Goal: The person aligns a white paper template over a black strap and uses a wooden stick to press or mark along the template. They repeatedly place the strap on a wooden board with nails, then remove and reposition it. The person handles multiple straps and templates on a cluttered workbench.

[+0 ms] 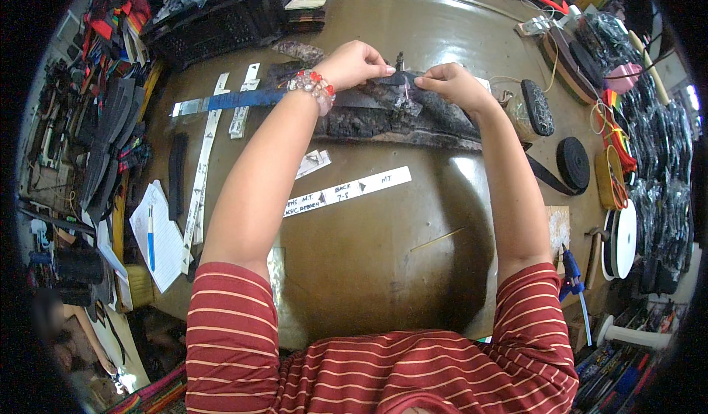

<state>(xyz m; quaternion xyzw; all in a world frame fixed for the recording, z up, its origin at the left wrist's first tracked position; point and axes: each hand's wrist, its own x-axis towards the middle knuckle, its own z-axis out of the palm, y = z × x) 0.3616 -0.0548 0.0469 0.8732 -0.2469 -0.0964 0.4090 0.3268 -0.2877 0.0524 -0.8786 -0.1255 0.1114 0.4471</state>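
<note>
Both my arms reach forward over the table. My left hand (352, 63), with a beaded bracelet (313, 88) at the wrist, is closed in a pinch on the left end of a small dark strip (400, 79). Thumb and fingers of my right hand (453, 87) pinch its right end. Between the hands, a small upright metal post (400, 61) rises at the strip's far side. Under and around this lies a long, worn dark block (369, 125). A blue and clear ruler-like band (228, 100) runs left from it.
White marked strips (369, 185) lie nearer me. At left are a notepad (166, 230) with a blue pen (151, 238) and a black crate (221, 23). At right are a black webbing roll (573, 165), a white spool (625, 238) and a blue glue gun (571, 274).
</note>
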